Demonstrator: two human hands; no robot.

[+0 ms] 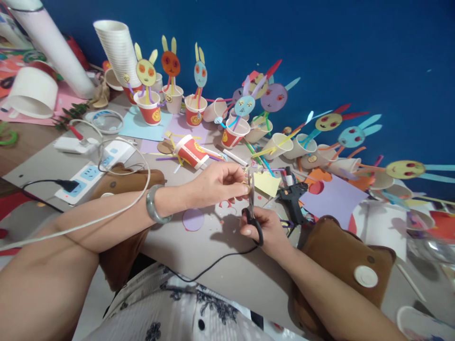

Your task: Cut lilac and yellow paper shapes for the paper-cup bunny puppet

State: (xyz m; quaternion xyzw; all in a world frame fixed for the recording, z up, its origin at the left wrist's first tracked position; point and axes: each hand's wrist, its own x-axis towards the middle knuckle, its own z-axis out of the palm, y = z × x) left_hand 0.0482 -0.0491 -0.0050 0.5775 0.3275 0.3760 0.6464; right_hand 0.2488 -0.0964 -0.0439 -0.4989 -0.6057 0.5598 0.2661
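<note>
Black-handled scissors are gripped in my right hand, their blades pointing up and away. My left hand pinches a small piece, mostly hidden by the fingertips, right beside the blades. Just past the scissors lies a yellow paper piece. A purple paper circle rests on the table below my left wrist. Small red scraps are scattered between my hands. Beyond my right hand is a black glue gun.
Paper cups with rabbit-faced figures line the blue wall. A tipped red cup lies ahead. A power strip and white cable are at left; a brown cushion is at right. A black cord crosses the table near me.
</note>
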